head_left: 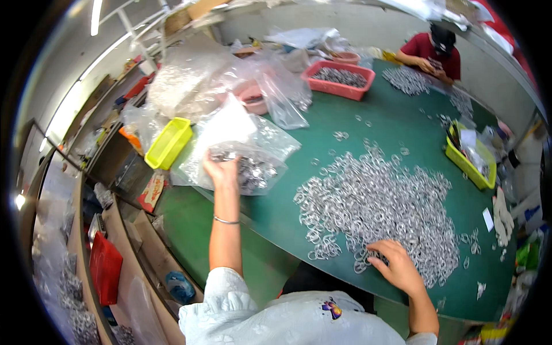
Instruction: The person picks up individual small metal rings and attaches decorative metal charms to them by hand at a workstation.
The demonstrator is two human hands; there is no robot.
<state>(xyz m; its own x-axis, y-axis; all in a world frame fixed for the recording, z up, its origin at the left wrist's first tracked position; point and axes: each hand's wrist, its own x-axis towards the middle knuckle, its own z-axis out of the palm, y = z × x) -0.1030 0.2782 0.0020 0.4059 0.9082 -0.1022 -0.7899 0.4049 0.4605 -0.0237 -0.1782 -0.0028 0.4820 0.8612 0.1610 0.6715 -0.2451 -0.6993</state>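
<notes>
Nearest the lens, a white embroidered sleeve [270, 316] fills the lower edge, and both bare forearms rise from it. Right hand [397, 265] lies palm down on the near edge of the heap of silver rings [379, 215], fingers curled and spread among the rings; whether any ring is pinched between them I cannot tell. Left hand [222, 171], a thin bangle [225, 221] on its wrist, reaches well to the left and closes its fingers on the rim of a clear plastic bag [253, 167] that already holds a mass of the same rings.

As a judgement, the work is far from done: one bag is part filled, while the heap on the green worktop [276, 224] looks barely dented, with several hundred rings, too many to count, and dozens more scattered singly toward the far side.

Outward from the hands I count two yellow trays, one [168, 142] empty beside the bags and one [468, 158] at the right edge with oddments in it. Two pink baskets stand beyond: one [340, 79] holds rings, the other [253, 95] sits half hidden under several crumpled clear bags. One other person in a red shirt [428, 52] works at the far end over a second, smaller spread of rings [407, 79].
</notes>
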